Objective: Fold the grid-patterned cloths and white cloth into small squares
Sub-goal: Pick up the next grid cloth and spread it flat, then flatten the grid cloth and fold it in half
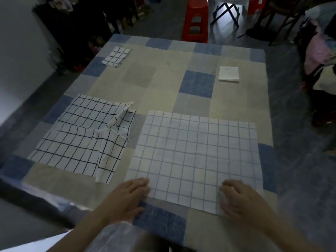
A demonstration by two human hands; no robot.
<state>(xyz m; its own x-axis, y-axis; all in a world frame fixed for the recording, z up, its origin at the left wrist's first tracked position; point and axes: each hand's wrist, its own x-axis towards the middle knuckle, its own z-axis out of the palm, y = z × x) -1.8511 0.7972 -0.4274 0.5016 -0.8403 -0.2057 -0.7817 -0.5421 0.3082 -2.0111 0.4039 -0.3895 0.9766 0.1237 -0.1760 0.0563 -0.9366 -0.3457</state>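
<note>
Blue-grid cloth (196, 157) lies flat, near corners under both hands' grip.

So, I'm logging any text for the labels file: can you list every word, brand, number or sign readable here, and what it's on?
None: no readable text in this view.
The blue-grid cloth, black-grid cloth, folded white cloth and red stool carry no lettering.

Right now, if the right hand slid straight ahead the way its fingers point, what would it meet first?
Only the blue-grid cloth that the right hand already rests on. Its fingers point up-left across that cloth; the line looks free there, then bare tablecloth. Depth is uncertain.
</note>
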